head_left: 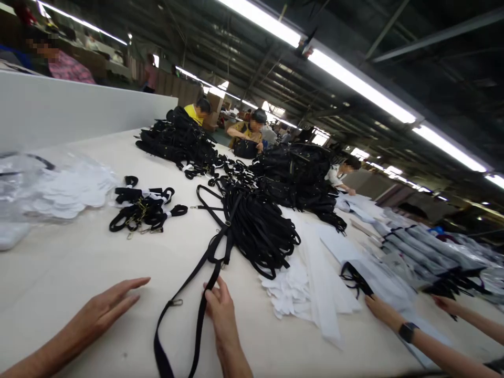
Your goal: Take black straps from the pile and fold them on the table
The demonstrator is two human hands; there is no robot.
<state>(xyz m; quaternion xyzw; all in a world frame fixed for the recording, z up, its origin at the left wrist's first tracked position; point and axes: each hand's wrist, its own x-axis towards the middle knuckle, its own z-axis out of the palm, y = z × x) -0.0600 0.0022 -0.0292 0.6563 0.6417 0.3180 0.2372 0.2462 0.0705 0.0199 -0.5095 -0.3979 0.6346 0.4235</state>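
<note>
Fingers and thumb of our right hand point(223, 310) meet in a pinch on a long black strap point(199, 328), which hangs toward us in a loop over the near part of the pale tabletop point(98, 262). Our left hand point(104, 310) hovers well apart on the other side of that loop, fingers stretched out and parted from the thumb, holding nothing. We take the step in hand to be handling this single strap; in our judgement, working it two-handed calls for the left fingers to close on its other band, near a small metal clip point(177, 302). Farther off, the strap's upper part crosses itself and lies against a thick pile of black straps point(262, 231). Left of that sits a bundle of short straps point(145, 207) with gold-coloured fittings; beyond it, crumpled clear plastic point(13, 210) lies by white cut pieces point(71, 191), and we cannot tell whether any are inside. On the right, white strips point(318, 273) lie loose, and a co-worker's hand point(384, 312) below a dark watch point(408, 332) touches a black piece. Past it, grey bundles point(425, 247) seem wrapped in clear film. Toward the back rise two heaps of what look like black bags, one left point(177, 139), one right point(299, 163); their contents, if any, are hidden from us.
</note>
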